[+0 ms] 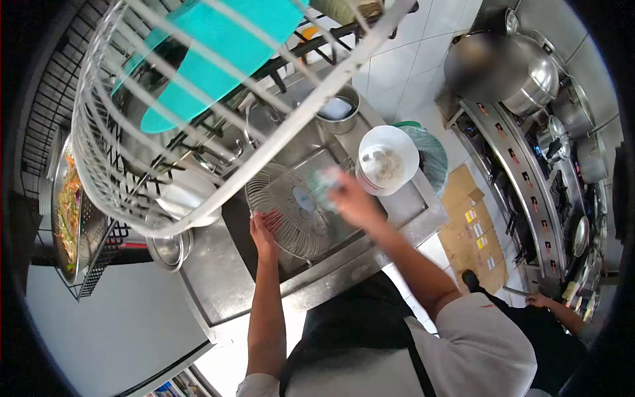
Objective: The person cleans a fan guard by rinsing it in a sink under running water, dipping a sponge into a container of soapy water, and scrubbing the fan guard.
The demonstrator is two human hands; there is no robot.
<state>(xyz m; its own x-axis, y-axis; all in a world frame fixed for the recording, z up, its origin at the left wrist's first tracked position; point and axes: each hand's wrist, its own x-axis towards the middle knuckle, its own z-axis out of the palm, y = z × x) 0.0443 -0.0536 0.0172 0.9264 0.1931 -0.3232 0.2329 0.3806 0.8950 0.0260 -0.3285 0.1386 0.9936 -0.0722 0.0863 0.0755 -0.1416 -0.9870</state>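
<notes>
A round wire fan guard (284, 215) with a pale blue centre disc lies over the metal sink. Its left edge is held by my left hand (264, 233), the fingers wrapped at the rim. My right hand (350, 198), smeared by motion, is above the guard's right side with a greenish-white scrubbing pad (323, 185) in its fingers. Just right of that hand stands a white bucket (409, 153) with cloudy, foamy contents.
A large white wire guard (264, 155) hangs close overhead at the upper left. Metal bowls (170, 250) sit left of the sink. At the right, a co-worker (549, 331) stands near the stove (516, 185). Cardboard (463, 231) lies on the floor.
</notes>
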